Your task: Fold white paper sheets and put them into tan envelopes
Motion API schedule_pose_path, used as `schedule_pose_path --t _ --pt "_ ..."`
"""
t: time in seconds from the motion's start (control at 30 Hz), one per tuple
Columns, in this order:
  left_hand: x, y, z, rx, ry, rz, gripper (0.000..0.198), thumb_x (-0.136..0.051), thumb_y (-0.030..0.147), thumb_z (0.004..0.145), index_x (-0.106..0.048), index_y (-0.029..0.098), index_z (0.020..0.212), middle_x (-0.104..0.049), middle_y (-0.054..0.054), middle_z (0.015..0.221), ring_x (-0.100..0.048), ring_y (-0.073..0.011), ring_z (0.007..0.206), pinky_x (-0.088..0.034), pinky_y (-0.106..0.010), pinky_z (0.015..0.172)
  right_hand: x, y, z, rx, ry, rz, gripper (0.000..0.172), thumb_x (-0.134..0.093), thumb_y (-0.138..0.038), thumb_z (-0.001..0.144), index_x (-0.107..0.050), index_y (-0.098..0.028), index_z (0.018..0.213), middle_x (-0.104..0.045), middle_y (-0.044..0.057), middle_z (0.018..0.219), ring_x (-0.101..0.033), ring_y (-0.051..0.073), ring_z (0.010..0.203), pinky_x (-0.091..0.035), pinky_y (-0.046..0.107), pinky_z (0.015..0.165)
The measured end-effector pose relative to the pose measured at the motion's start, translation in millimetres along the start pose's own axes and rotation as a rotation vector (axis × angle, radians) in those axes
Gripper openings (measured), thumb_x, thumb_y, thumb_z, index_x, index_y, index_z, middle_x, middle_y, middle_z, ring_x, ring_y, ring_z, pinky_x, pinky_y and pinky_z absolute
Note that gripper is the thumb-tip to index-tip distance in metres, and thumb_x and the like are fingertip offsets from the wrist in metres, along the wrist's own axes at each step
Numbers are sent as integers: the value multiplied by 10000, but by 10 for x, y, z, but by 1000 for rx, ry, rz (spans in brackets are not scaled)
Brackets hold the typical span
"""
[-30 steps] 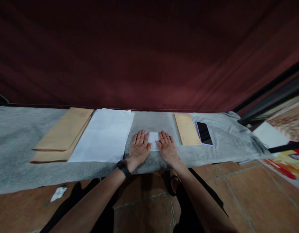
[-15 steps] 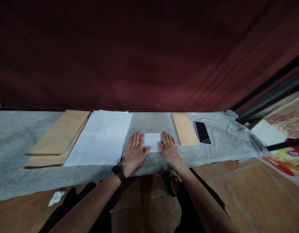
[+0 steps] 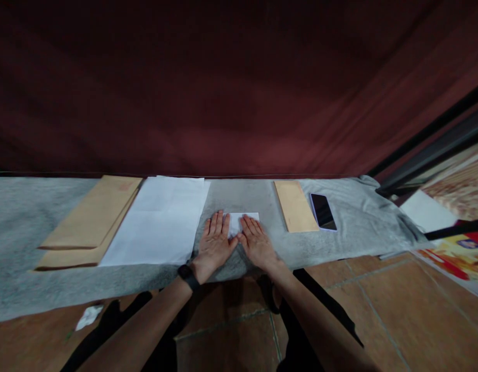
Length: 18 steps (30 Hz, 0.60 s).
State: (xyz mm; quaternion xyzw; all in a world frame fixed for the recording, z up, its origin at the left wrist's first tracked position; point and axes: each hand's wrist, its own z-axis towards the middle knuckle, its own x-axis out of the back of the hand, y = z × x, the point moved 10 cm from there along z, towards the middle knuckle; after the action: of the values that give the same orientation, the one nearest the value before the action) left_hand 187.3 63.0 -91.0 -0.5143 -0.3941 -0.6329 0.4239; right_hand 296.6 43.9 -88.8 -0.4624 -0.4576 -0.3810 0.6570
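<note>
Dark red curtain (image 3: 239, 103) behind a long, cloth-covered grey counter (image 3: 244, 196), with brown tiled floor (image 3: 378, 305) below. Near the middle of the counter, a small white paper (image 3: 234, 223), apparently folded, lying flat and partly covered from both sides. Left hand (image 3: 216, 247), with a black watch (image 3: 189, 278) at the wrist: palm down, fingers stretched out and slightly spread, set at the left edge of the paper. Right hand (image 3: 258, 243): palm down too, fingers extended and slanting inward, laid across the right part of the paper, with one far corner visible beyond. Narrow gap between the two at the near side; cannot tell whether touching there. Nothing visibly pinched by either.

Step in hand, judging by the flat palms: smoothing or pressing the paper down against the counter. Next move, as a judgement: calls for even, gentle pressure along the edges, without dragging the paper askew.

To the left, larger white sheets (image 3: 157, 222), beside overlapping brown envelopes (image 3: 89, 219). To the right, a smaller brown envelope (image 3: 296, 206) and, just beside it, a phone (image 3: 323, 212) with dark screen upward. On the floor, a crumpled white scrap (image 3: 89, 316)
</note>
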Motion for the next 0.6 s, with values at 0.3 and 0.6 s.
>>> schedule_pose_path --t 0.3,0.6 --pt "35 -33 -12 2 23 -22 664 -372 447 991 -375 42 1518 -302 -214 1609 -297 -322 1499 -222 -485 1226 -32 209 -45 -58 21 -91 577 -344 -411 1058 -331 -125 1558 -321 126 1615 -283 244 1508 -235 440 1224" --pt "93 -88 -45 17 74 -17 643 -337 399 994 -377 12 1506 -392 -216 1562 -334 -317 1483 -223 -511 1227 -31 326 -84 -85 35 -105 603 -344 -441 1050 -335 -112 1556 -326 133 1613 -300 264 1500 -239 457 1216"
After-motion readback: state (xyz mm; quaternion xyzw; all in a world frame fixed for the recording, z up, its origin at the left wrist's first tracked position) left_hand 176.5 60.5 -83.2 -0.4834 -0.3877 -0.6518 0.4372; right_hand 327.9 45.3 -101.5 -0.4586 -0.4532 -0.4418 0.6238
